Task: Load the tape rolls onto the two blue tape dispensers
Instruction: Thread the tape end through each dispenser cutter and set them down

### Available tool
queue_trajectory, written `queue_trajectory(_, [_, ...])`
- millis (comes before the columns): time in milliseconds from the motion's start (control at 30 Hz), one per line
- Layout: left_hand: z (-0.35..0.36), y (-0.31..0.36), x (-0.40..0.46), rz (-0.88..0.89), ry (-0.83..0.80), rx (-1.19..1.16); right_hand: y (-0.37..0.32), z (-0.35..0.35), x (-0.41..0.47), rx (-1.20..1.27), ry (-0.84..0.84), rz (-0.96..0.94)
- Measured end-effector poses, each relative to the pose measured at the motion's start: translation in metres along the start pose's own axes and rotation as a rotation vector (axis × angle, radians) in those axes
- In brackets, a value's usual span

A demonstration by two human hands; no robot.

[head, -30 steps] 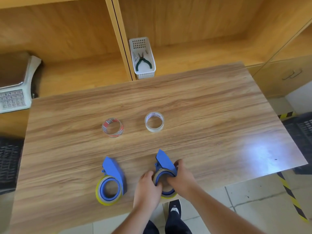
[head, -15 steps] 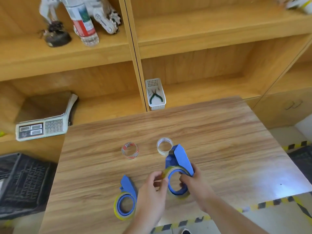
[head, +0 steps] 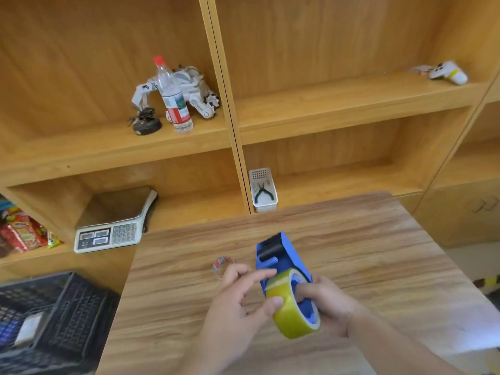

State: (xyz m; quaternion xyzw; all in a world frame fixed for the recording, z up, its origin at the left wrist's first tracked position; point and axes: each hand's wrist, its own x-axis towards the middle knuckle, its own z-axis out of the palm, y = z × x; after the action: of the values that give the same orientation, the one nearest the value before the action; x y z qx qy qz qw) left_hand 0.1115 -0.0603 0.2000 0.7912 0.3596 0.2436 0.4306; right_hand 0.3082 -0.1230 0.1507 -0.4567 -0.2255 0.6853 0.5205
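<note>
Above the near edge of the wooden table [head: 351,239], a blue tape dispenser [head: 284,257] is held up in both hands, its black roller [head: 268,250] and serrated cutter end pointed away toward the shelves. A yellow tape roll [head: 290,315] is seated on the dispenser's blue hub. The right hand [head: 328,307] is closed around the dispenser from the right side, with a finger hooked into the hub opening. The left hand [head: 238,301] is pinched on the roll: thumb pressed on the yellow outer face, index finger stretched over the top where a loose tape end is lifted off the roll. A clear tape roll with red print [head: 221,263] is left flat on the table just beyond the left hand, partly hidden by its fingers. The second dispenser is out of view. On the shelf unit behind, a white basket [head: 263,190] with pliers [head: 262,191] is seen, plus a weighing scale [head: 111,234], a plastic bottle [head: 173,96] with a red cap, and a white toy robot [head: 194,90]. A black crate [head: 40,315] is placed lower left.
</note>
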Motion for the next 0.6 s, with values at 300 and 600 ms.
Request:
queue_trajectory(300, [-0.008, 0.032, -0.008, 0.081, 0.025, -0.015, -0.009, -0.004, -0.014, -0.054, -0.148, 0.061])
queue_trajectory(600, [-0.019, 0.054, 0.002, 0.336, -0.154, 0.494, -0.013, -0.01, -0.027, -0.089, -0.189, 0.122])
